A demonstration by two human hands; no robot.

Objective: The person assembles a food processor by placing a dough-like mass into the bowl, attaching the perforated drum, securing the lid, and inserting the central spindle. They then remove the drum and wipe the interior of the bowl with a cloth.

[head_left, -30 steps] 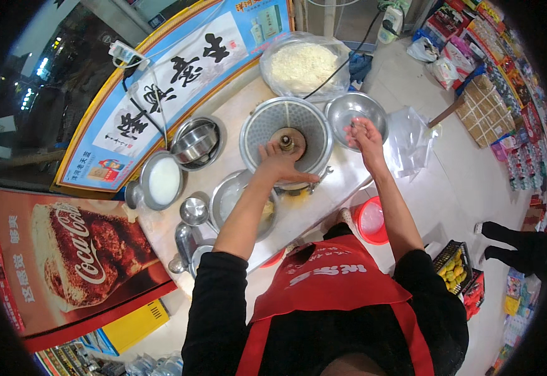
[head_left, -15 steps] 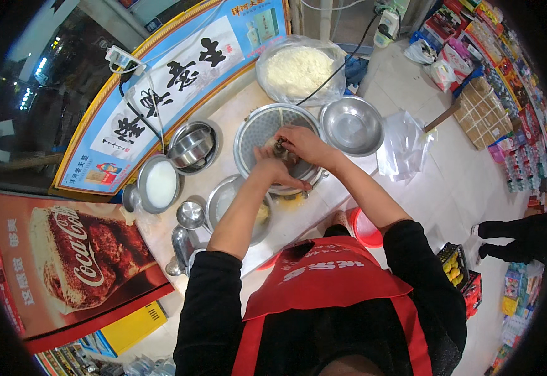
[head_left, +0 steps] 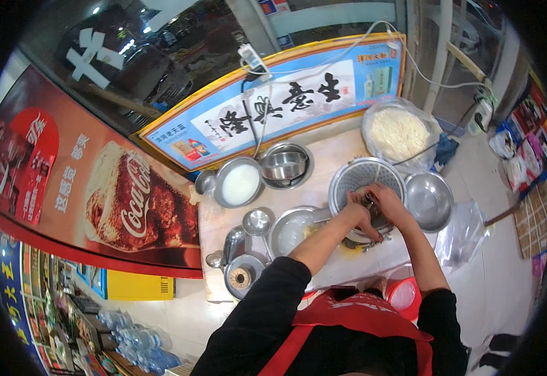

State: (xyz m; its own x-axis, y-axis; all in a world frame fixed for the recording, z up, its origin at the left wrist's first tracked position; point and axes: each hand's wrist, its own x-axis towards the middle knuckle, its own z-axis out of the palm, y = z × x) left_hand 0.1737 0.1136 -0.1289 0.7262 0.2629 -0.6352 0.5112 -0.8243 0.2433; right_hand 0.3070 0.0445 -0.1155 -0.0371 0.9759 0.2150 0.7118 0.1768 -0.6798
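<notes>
I see both hands meeting right of centre in the frame, inside the round perforated steel strainer basin (head_left: 364,178). Its wall is silvery, dotted with fine holes, the rim intact and circular. My left hand (head_left: 356,212) and right hand (head_left: 386,203) are curled close together around a small dark object; what it is I cannot tell. An empty shiny steel bowl (head_left: 429,200) sits just beside the basin on its right. A bag-lined tub of white shreds (head_left: 401,133) lies above it.
</notes>
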